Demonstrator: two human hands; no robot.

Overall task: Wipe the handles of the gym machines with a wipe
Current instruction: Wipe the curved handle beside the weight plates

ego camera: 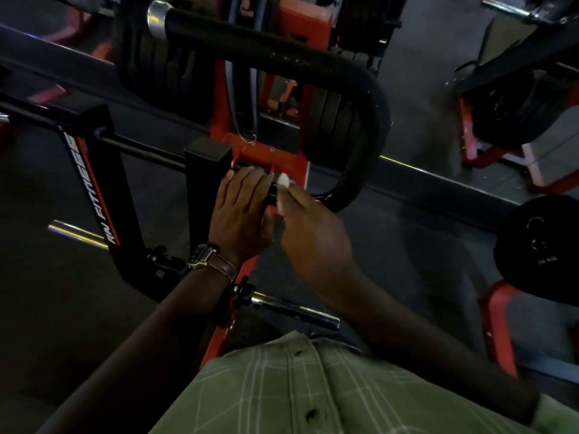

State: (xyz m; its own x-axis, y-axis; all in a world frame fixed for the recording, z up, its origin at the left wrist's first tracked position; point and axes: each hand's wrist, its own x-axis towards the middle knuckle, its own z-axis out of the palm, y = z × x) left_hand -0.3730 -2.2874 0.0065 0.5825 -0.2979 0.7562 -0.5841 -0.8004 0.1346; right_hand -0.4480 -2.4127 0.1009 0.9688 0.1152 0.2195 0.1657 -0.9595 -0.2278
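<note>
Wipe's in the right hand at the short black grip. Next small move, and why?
Probably rub the wipe along the short black grip. The right hand pinches the wipe right at the grip, and the left hand lies over the grip's other side, seemingly steadying it. The big curved handle behind looks untouched.
</note>
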